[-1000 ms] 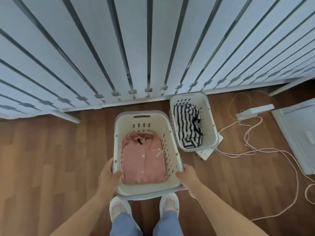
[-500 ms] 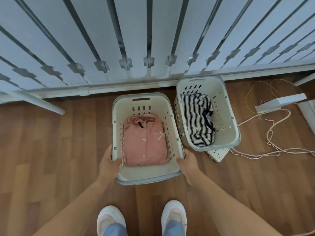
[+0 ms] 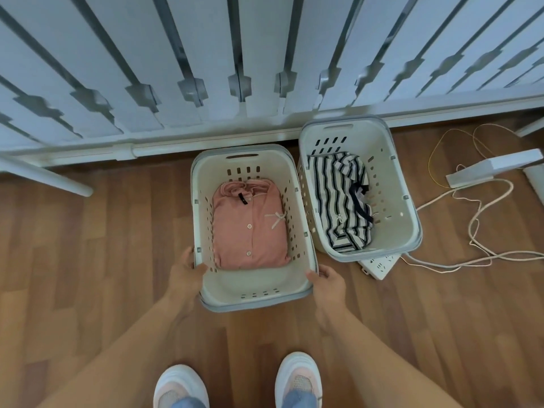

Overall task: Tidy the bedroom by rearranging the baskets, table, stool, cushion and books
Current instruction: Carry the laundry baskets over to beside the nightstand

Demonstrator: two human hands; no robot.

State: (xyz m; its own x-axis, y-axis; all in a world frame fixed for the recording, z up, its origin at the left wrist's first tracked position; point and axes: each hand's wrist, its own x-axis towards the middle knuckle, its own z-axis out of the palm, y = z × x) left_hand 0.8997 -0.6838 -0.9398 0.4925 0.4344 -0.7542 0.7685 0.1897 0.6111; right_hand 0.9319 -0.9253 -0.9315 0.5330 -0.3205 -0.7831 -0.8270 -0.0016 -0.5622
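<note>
Cream plastic with a grey-blue rim, the near basket (image 3: 303,219) is gripped at its near corners: the left hand (image 3: 187,270) curls over its left rim, the right hand (image 3: 328,282) clasps the right. Between them lies a folded pink shirt (image 3: 250,225). Beyond the right hand, a matching second basket (image 3: 391,184) touches it, holding a striped garment (image 3: 338,198), on the wooden floor (image 3: 88,260).

White basket (image 3: 303,184) w/ pink shirt, beside striped-top basket (image 3: 407,187), upright
</note>
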